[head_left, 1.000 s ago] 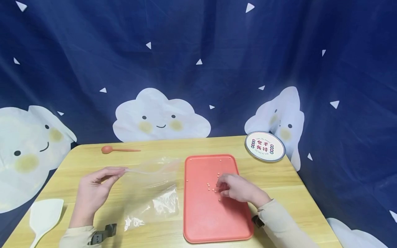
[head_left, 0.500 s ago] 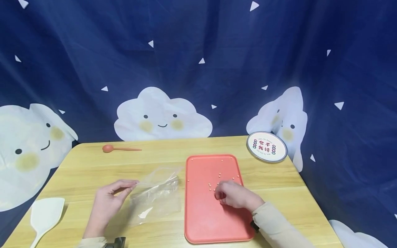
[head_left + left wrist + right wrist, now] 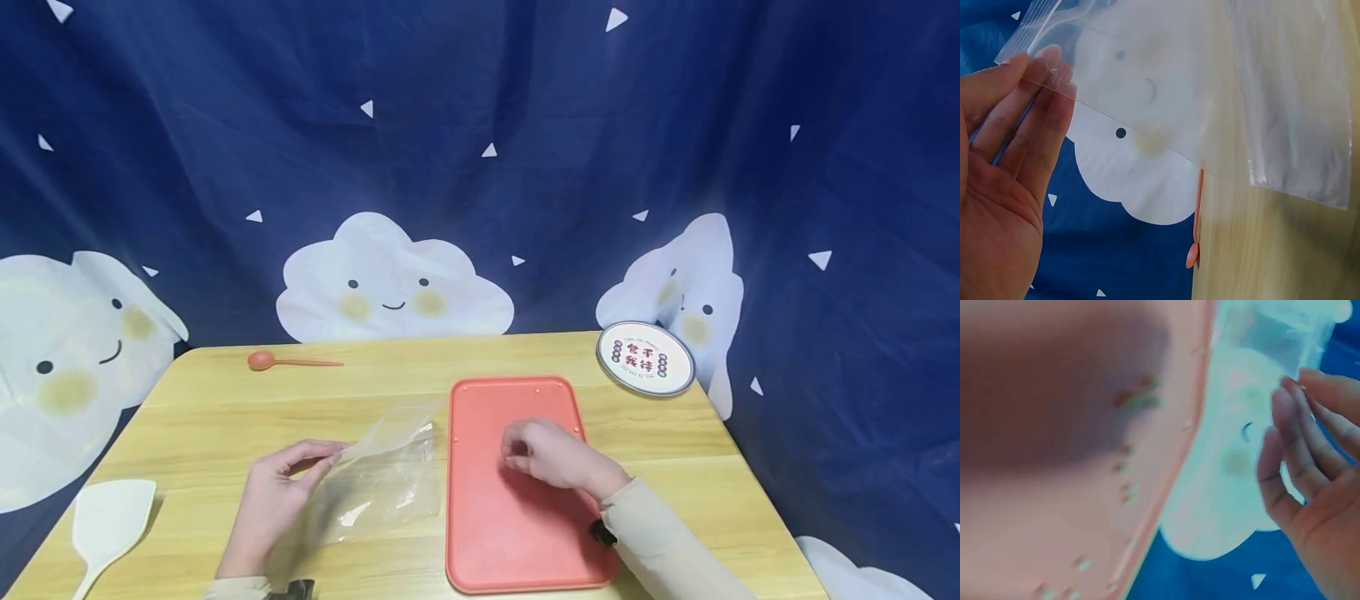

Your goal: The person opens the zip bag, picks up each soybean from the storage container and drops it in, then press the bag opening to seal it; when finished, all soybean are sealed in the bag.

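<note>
My left hand [image 3: 279, 493] pinches the top corner of a clear zip-lock bag [image 3: 390, 487] between thumb and fingers. In the left wrist view, the bag [image 3: 1166, 119] hangs from those fingertips with its zip strip at the upper left. Over the red tray [image 3: 517, 546] is my right hand [image 3: 555, 457], its fingers bent. The right wrist view shows that hand [image 3: 1316, 462] with thumb and index fingertip together on a tiny yellowish bean [image 3: 1302, 387]. Several small round beans lie on the tray [image 3: 1166, 487], blurred in that view. From the head view, my right hand hides most of them.
An orange-red spoon [image 3: 262, 360] lies at the back left of the wooden table [image 3: 375, 567]. At the left edge is a white spatula [image 3: 112, 517]. An oval plate with printed characters [image 3: 647, 358] sits at the back right corner, near the blue cloud-patterned curtain [image 3: 555, 167].
My left hand has moved right and toward me, bringing the bag's corner closer to the tray. The bag's upper edge is now lifted and folded. My right hand has shifted left over the tray.
</note>
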The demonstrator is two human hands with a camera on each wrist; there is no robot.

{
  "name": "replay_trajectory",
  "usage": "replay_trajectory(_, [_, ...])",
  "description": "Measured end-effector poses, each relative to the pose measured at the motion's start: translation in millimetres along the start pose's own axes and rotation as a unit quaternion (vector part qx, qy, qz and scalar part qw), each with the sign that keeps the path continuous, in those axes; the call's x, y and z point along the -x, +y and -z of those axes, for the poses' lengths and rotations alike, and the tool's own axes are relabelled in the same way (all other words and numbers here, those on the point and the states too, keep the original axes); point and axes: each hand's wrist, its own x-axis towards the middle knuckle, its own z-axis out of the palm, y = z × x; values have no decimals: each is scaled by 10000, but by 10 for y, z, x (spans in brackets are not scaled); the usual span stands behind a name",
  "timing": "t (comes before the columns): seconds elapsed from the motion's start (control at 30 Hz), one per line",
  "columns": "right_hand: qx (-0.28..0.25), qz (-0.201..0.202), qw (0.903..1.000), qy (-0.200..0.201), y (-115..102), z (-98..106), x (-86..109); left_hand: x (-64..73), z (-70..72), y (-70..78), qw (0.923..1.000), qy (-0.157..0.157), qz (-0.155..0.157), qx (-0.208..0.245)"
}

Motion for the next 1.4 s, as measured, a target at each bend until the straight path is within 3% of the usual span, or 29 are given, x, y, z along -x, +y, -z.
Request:
replay_trajectory(0.2, [-760,89,9957,530,-361,70,-312,22,-24,-13,10000,-35,67,8])
replay_trajectory(0.4, [-1103,571,9878,944,-593,-31,-673,18,-50,-25,9999,-53,48,102])
replay_trajectory(0.6, [-798,813,9893,906,-685,-196,-933,24,-76,-35,9998,-67,-2,194])
replay_trajectory(0.77, [-566,812,9922,751,-731,-309,-1025,28,-85,-41,9997,-83,-16,244])
replay_trajectory(1.03, [-673,703,9921,790,-686,-243,-922,27,-82,-44,9996,-127,163,166])
replay_trajectory(1.27, [-866,274,9927,795,-471,63,-604,7,-56,-40,9997,-105,238,18])
replay_trajectory(1.4, [-677,59,9949,749,-272,193,-367,-10,-56,-33,9997,-131,182,7])
